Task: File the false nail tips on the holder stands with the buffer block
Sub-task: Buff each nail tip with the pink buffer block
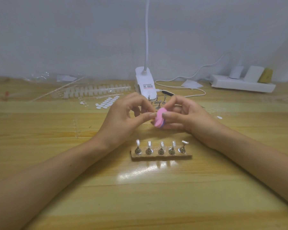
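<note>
A pink buffer block (159, 119) with a purple underside is held above the table between both hands. My right hand (186, 117) grips its right side with thumb and fingers. My left hand (126, 116) pinches something small against the block's left edge; what it holds is hidden by the fingertips. Nearer to me, a base strip (161, 157) carries several metal holder stands (161, 150), most topped with a clear nail tip (162, 143); the rightmost stand (182, 147) shows a bare top.
A white clip lamp (145, 85) stands behind the hands, with spare metal stands (160, 102) at its foot. Strips of clear nail tips (96, 90) and white adhesive tabs (106, 102) lie at the back left. A white power strip (243, 83) with plugs sits back right.
</note>
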`<state>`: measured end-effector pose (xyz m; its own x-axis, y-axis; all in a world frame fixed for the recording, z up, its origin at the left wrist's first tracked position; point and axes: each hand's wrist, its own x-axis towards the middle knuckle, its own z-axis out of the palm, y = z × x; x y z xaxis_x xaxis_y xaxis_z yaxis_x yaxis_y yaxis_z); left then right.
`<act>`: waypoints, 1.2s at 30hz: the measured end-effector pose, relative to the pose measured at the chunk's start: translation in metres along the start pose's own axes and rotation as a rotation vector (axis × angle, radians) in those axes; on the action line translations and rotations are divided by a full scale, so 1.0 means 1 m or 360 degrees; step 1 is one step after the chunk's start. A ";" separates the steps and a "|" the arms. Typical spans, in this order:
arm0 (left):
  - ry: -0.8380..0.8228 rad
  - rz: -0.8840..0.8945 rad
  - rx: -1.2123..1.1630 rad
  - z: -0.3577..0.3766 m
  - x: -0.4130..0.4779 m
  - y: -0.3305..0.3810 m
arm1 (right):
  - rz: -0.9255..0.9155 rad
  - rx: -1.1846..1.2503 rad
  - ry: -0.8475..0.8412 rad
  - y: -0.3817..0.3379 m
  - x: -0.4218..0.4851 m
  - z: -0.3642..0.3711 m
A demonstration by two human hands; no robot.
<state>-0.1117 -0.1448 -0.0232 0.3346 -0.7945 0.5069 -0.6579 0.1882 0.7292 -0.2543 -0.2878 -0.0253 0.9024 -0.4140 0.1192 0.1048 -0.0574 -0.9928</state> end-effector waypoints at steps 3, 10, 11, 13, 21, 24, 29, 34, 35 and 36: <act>-0.0014 -0.0013 -0.0011 0.000 0.000 0.000 | -0.0030 0.0227 0.0215 -0.002 0.001 -0.004; 0.0007 0.0008 0.0014 0.000 0.000 0.000 | 0.0014 0.0046 0.0183 -0.002 0.000 0.000; 0.0019 -0.0001 0.0010 0.000 0.000 0.000 | 0.0009 0.0088 0.0216 -0.003 0.000 -0.001; 0.0042 -0.0030 0.0000 0.000 0.000 0.000 | 0.0070 0.0041 0.0094 -0.004 0.000 -0.001; 0.0012 -0.0007 -0.0061 0.000 0.000 0.001 | 0.0100 0.0083 0.0051 -0.005 0.001 -0.003; -0.0003 0.0024 -0.0032 0.001 0.000 0.002 | 0.0099 -0.0005 -0.0036 -0.003 0.001 -0.001; -0.0012 0.0024 -0.0062 0.000 -0.001 0.002 | 0.0101 0.0107 -0.0059 -0.004 0.002 -0.006; -0.0061 0.0019 -0.0054 0.001 -0.001 0.002 | 0.0135 0.0104 -0.0013 -0.004 0.004 -0.007; -0.0028 0.0006 -0.0068 0.001 -0.001 0.002 | 0.0141 0.0114 -0.0014 -0.005 0.004 -0.007; 0.0009 -0.0011 -0.0083 0.000 -0.001 0.001 | 0.0158 0.0110 -0.0070 -0.005 0.003 -0.007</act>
<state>-0.1130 -0.1439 -0.0226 0.3432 -0.7926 0.5040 -0.6196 0.2123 0.7557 -0.2547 -0.2953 -0.0197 0.9272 -0.3741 0.0210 0.0409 0.0452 -0.9981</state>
